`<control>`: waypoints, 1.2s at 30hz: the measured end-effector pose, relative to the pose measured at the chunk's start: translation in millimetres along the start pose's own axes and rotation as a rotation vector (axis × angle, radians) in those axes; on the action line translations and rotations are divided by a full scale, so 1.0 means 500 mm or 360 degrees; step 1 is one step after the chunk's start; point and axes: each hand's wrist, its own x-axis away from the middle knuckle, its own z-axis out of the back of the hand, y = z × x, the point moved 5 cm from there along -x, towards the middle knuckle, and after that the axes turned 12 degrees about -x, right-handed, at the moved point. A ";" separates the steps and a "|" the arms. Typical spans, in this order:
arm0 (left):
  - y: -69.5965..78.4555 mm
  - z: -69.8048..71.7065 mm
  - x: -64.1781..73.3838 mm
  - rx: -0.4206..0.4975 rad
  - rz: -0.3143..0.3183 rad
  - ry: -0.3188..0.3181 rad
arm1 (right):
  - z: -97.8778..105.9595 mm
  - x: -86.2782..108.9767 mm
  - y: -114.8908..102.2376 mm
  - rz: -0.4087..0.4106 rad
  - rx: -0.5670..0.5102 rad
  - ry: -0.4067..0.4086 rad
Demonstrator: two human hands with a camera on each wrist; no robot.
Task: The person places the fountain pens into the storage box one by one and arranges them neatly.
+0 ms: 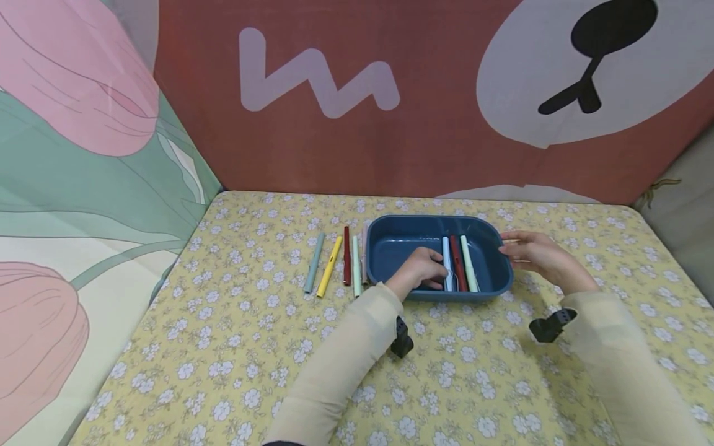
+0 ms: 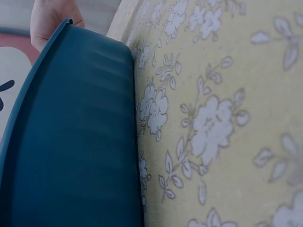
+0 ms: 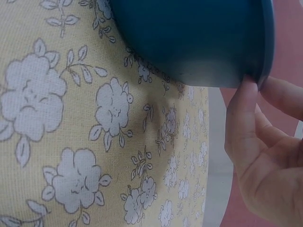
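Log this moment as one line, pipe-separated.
left hand: in blue tray, at light-blue pen | right hand: touching tray's right end | three pens in tray | five pens on cloth

- Left forearm (image 1: 340,359) reaches toward 1 o'clock.
- Left hand (image 1: 419,270) turns its back upward, fingers bent toward 3 o'clock; any pinch is unclear.
- Right forearm (image 1: 619,353) slants toward 11 o'clock.
- Right hand (image 1: 538,254) points toward 10 o'clock, fingers fairly straight.

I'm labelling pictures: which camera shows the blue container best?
The head view: it shows the blue container almost whole, inside included, partly behind the left hand. The left wrist view shows only its outside; the right wrist view, one outer end by the right hand.
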 end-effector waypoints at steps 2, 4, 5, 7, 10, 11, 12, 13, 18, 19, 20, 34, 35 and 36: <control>-0.001 0.000 -0.001 -0.0011 -0.0006 0.0015 | -0.001 0.000 0.000 0.0002 -0.0003 0.0002; -0.001 0.000 -0.001 -0.0018 -0.0014 0.0030 | -0.001 0.001 0.001 0.0005 -0.0003 0.0001; -0.001 0.000 -0.001 -0.0022 -0.0018 0.0036 | -0.001 0.001 0.001 0.0005 -0.0005 0.0001; -0.001 0.000 -0.002 -0.0025 -0.0024 0.0047 | -0.001 0.000 0.001 0.0004 -0.0003 0.0006; 0.000 0.000 0.000 -0.0038 -0.0023 0.0060 | 0.000 0.000 0.002 -0.0001 0.0002 0.0013; 0.000 0.000 0.001 -0.0040 -0.0022 0.0060 | 0.000 0.000 0.002 -0.0002 0.0003 0.0015; 0.001 0.000 0.002 -0.0045 -0.0020 0.0059 | 0.000 -0.001 0.002 -0.0003 0.0006 0.0017; 0.001 0.000 0.002 -0.0050 -0.0018 0.0059 | 0.000 -0.001 0.002 -0.0003 0.0008 0.0017; 0.002 0.001 0.002 -0.0058 -0.0020 0.0064 | 0.001 -0.001 0.001 -0.0001 0.0013 0.0019; 0.002 0.001 0.002 -0.0057 -0.0020 0.0071 | 0.001 0.000 0.000 0.0000 0.0014 0.0019; 0.001 0.001 0.002 -0.0052 -0.0022 0.0076 | 0.001 0.000 0.000 0.0000 0.0014 0.0018; 0.006 0.015 0.000 0.0033 -0.0113 0.0254 | 0.000 0.001 -0.001 -0.0009 -0.0013 0.0016; 0.010 0.017 -0.001 0.0056 -0.0152 0.0258 | 0.000 0.001 -0.001 -0.0009 -0.0013 0.0016; 0.013 0.018 -0.001 0.0081 -0.0190 0.0264 | 0.000 0.001 -0.001 -0.0008 -0.0013 0.0015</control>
